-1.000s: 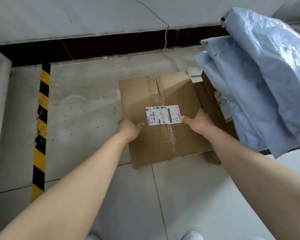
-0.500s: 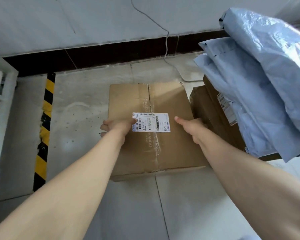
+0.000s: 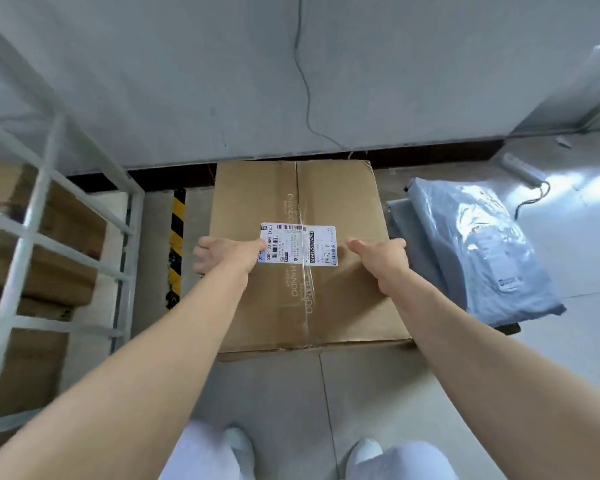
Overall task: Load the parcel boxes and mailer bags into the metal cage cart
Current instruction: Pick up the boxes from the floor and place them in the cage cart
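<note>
Presently: one cardboard box (image 3: 329,192), taped down the middle, label (image 3: 298,244) on top, held up in front of the person and apparently off the floor. Left hand (image 3: 222,254) grips its left edge, fingers curled down the side, thumb on top. Right hand (image 3: 378,258) grips the right edge, thumb on top. Cage cart (image 3: 32,244) at left, with stacked boxes (image 3: 66,271) inside. Mailer bags (image 3: 471,244) at right. Advice: carry it level, swing left, clear the bars, and set it flat on the stack.
</note>
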Tool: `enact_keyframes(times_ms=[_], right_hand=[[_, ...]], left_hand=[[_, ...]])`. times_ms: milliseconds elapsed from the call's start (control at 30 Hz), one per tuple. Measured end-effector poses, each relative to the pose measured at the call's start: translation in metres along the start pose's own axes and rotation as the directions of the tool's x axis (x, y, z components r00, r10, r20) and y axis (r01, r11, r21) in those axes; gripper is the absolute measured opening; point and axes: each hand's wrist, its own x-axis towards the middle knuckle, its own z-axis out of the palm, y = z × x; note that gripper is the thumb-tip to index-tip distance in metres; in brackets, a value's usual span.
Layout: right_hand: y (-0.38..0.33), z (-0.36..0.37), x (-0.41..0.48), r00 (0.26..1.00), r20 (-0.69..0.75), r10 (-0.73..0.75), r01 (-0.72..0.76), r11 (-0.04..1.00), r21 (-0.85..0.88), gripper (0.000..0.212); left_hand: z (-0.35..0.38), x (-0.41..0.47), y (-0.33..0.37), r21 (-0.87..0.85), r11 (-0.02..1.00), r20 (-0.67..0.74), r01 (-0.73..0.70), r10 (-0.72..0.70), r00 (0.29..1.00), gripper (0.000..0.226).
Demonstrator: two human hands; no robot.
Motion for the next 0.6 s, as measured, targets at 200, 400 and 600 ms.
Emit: enact_keyframes(times_ms=[200,400,600], right_hand=[[-0.12,-0.096,-0.132,0.996,-0.056,-0.064,0.066,0.997,0.033,0.099],[-0.242,-0.179,-0.258,0.959,-0.159,-0.233,0.246,0.967,0.067,0.107],[-0.327,-0.211,-0.352,0.879,-0.2,-0.433,0.464,0.875,0.141,0.111]], left_hand=[[-0.165,-0.099,0.086,-0.04,0.997,0.008,-0.063,0.063,0.998,0.106],[-0.323,-0.184,0.164,-0.191,0.96,-0.023,-0.203,0.202,0.979,0.112],[-0.45,-0.239,0.196,-0.297,0.866,-0.238,-0.402,0.341,0.91,0.106]])
